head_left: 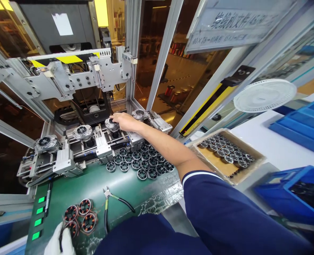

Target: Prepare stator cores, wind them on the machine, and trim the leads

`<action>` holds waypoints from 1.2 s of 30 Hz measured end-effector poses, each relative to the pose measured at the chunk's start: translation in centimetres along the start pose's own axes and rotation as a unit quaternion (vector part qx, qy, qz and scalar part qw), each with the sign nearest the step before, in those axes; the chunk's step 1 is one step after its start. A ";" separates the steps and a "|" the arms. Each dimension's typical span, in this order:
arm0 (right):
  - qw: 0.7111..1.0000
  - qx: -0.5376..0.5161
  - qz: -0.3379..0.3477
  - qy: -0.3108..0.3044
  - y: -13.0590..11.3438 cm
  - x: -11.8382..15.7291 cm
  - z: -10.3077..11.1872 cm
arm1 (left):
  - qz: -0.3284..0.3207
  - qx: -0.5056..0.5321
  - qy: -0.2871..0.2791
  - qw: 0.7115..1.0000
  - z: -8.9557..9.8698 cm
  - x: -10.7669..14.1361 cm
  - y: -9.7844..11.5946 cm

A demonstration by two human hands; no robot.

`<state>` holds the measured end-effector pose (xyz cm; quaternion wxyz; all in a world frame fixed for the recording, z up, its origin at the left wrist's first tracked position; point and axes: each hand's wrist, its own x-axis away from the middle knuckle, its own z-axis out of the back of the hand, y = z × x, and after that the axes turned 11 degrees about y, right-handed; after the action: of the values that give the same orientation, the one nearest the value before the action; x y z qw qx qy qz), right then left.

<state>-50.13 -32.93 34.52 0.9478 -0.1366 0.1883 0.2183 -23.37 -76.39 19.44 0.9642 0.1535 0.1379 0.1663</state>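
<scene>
My right hand [123, 122], bare, reaches forward to the third winding fixture [111, 124] from the left. Its fingers are bent down over a dark stator core at the top of the fixture, and they partly hide it. My left hand [60, 242], in a white glove, is at the lower left with finger and thumb closed at the edge of a copper-wound stator [72, 228]. A dark strip shows between these fingers. More copper-wound stators [89, 222] sit against it on the green mat [125, 198].
Many unwound stator cores [145, 164] stand in front of the fixtures. Cutting pliers [107, 194] lie with handles spread. A carton [233, 173] of cores, blue bins [292, 191] and a white fan [264, 95] are at right. The machine's grey head plate [79, 79] hangs above the fixtures.
</scene>
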 end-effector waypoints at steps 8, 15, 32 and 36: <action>0.983 -0.026 0.003 0.182 -6.7 13.5 -0.3 | -0.060 -0.007 0.073 0.995 0.5 0.9 1.0; 0.995 -0.037 -0.049 0.072 -9.3 26.6 -1.8 | -0.067 -0.021 0.076 0.995 0.8 1.0 1.9; 0.963 -0.225 -0.144 0.042 -13.1 25.2 -2.5 | -0.067 -0.001 0.086 0.994 1.0 1.3 2.1; 0.799 -0.548 -0.242 0.059 -14.7 23.3 -1.5 | -0.062 0.016 0.078 0.995 1.1 1.4 1.9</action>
<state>-24.33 -37.80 26.09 0.7240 -0.6865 0.0537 0.0406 -22.26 -74.39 20.78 0.9565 0.1462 0.2245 0.1152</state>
